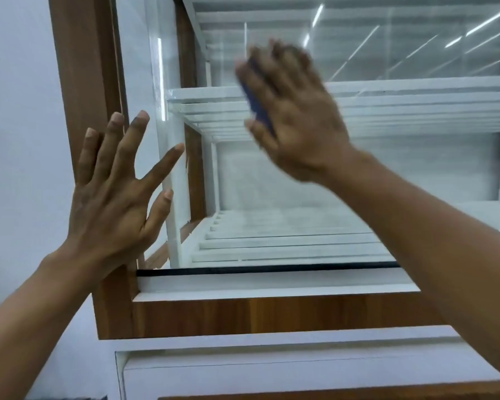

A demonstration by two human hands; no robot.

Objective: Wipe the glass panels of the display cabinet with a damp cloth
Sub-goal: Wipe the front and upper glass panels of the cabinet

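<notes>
The left hand (110, 203) is spread flat at the wood frame (81, 82); the right hand (295, 116), blurry, fingers spread, seems to press a blue cloth (259, 108) on the glass (300, 197).

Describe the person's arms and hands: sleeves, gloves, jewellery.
The left hand and right hand are ungloved, with no ring, watch or bracelet visible; the right is motion-blurred. The left arm and right arm are bare; no sleeve shows.
</notes>
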